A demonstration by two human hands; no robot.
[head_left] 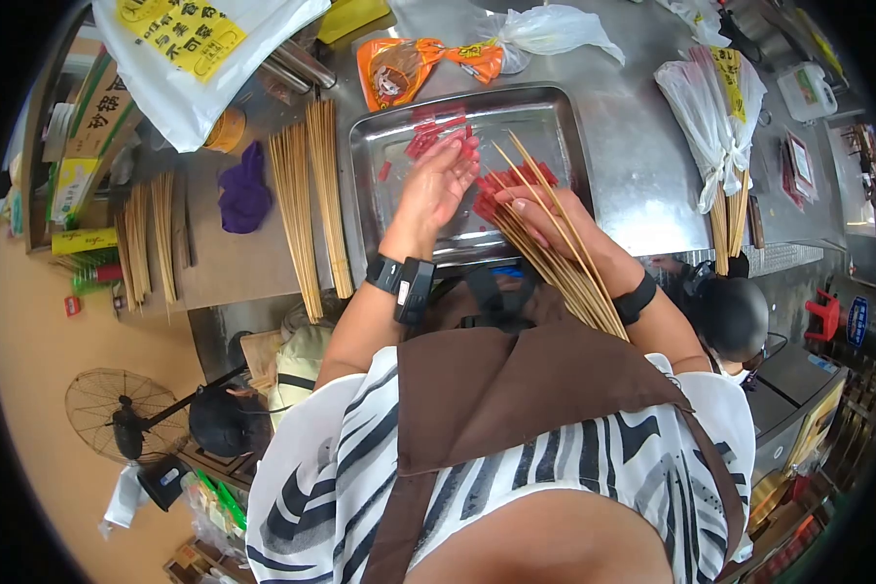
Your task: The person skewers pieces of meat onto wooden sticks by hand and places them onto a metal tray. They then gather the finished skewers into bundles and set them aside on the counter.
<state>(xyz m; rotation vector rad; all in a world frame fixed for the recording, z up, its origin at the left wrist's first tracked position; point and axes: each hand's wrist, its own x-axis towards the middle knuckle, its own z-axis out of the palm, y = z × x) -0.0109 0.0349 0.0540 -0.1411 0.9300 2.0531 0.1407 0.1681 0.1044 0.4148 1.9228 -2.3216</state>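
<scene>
Firstly, the tabletop (642, 127): it is of metal, and it carries the tray in front of my body, so I think both arms reach it without stretching.
Tray (530, 109): it lies flat under my work; its raised edge probably stops the small pieces from sliding off.
Spare sticks (294, 209): they lie in long groups to the left of the tray, beside it, which seems convenient for taking.
Orange bag (394, 73): it rests just beyond the far edge, perhaps so that it does not disturb my arms.
Held sticks (574, 282): they slant from my right forearm toward the tray, with red pieces on their far ends, over the metal. Two sticks show bare points, standing apart from the bunch.
Right grip (552, 216): it is closed around this bunch, palm low on it, I suppose to carry many at once.
Left grip (436, 190): the palm is turned upward and the fingers are bent near red pieces; whether they pinch one, I cannot tell.
Red pieces (423, 136): some lie loose in the tray, near my left fingertips, within short reach.
</scene>
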